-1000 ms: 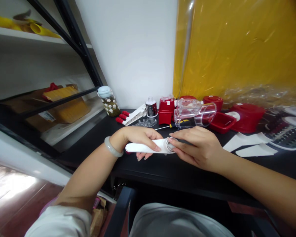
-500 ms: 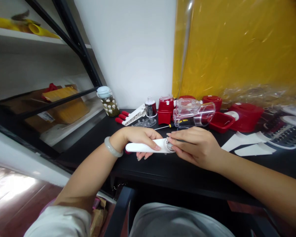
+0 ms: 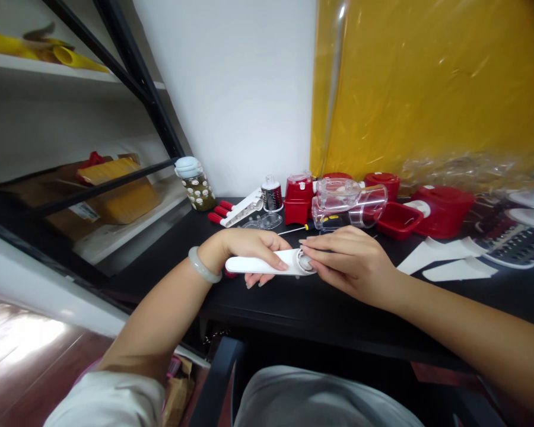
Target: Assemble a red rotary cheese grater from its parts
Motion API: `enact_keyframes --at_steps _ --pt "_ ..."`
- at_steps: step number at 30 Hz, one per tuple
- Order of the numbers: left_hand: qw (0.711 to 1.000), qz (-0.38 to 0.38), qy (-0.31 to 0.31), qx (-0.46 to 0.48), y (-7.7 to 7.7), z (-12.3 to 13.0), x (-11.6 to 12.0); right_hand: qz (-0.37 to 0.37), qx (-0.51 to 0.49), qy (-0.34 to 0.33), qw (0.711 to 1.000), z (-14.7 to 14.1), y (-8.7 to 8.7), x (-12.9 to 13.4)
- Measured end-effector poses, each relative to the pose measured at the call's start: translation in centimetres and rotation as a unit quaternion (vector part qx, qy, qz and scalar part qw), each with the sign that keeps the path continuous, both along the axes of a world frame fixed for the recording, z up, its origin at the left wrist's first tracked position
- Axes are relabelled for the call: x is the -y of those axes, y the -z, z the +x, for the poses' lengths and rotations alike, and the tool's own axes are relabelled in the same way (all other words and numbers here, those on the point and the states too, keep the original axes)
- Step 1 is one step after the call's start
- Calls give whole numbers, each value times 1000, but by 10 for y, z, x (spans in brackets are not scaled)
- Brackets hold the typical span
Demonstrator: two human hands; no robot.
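A white crank handle (image 3: 249,265) lies level above the front of the black table. My left hand (image 3: 260,252) is closed around its middle, thumb on top and fingers beneath. Part of a red knob (image 3: 230,274) shows under the handle's left end. At the right end is a round socket with a translucent round piece (image 3: 305,262) in it. The fingertips of my right hand (image 3: 349,261) are pressed together on that piece and partly cover it. Behind my hands lie a yellow-and-black screwdriver (image 3: 309,226) and more white handles with red knobs (image 3: 242,207).
Along the wall stand a bottle with a blue lid (image 3: 194,184), a metal grater drum (image 3: 272,196), red housings (image 3: 298,198) and clear plastic parts (image 3: 338,198). White flat pieces (image 3: 440,252) lie at right near a red tray (image 3: 399,220). A black-framed shelf (image 3: 149,98) rises at left.
My right fingers have shifted slightly, and more of the translucent round piece shows in the socket. My left hand keeps its hold on the handle.
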State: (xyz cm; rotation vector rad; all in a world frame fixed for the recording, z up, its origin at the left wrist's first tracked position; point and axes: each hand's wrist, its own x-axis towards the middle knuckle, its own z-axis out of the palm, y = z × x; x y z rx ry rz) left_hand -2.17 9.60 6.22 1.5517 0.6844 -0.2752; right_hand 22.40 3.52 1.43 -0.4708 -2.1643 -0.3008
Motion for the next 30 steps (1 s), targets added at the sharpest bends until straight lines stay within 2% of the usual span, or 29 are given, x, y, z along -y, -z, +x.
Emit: enact_keyframes --at_steps 7,11,13,15,18,21,25,30 --pt "1000 -17 11 13 0 -5 -2 -10 -39 26 999 4 -8 -2" --pt "1000 -13 2 -1 -9 -15 -1 -18 -88 55 994 3 -10 -11" --pt "1000 0 -15 4 -17 -24 1 -62 -68 61 994 -2 -6 -18" --pt "999 22 -35 32 -25 -34 2 -140 -32 68 987 -11 -1 -25" --pt "993 45 -71 78 -32 -50 -1 -251 35 112 961 -29 0 -32" --pt "991 62 -85 84 -33 -58 -6 -304 122 181 927 -46 -7 -32" --pt "992 80 -83 58 -30 -55 -10 -268 225 283 893 -58 -13 -29" --pt "990 105 -85 28 -28 -49 -10 -221 265 338 876 -53 -3 -31"
